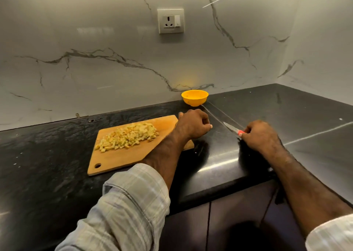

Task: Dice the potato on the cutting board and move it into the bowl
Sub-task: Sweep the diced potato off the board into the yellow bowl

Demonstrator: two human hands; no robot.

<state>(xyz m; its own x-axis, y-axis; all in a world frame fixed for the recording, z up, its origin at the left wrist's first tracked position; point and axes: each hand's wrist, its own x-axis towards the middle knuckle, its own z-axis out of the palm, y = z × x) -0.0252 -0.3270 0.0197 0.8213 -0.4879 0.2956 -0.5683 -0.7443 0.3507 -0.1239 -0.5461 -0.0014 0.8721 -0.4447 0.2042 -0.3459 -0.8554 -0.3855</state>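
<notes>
A heap of small yellow potato dice (127,136) lies on the wooden cutting board (122,160) on the black counter. A yellow bowl (194,97) stands behind the board's right corner, against the marble wall; its inside is hard to see. My left hand (193,123) hovers with curled fingers over the board's right end, holding nothing that I can see. My right hand (260,136) grips the red handle of a knife (231,127), whose blade points up and left over the counter, to the right of the board.
The dark counter (286,120) runs right into a corner of the marble wall. A wall socket (170,21) sits above the bowl. The counter's front edge passes under my forearms, with cabinet doors (229,222) below.
</notes>
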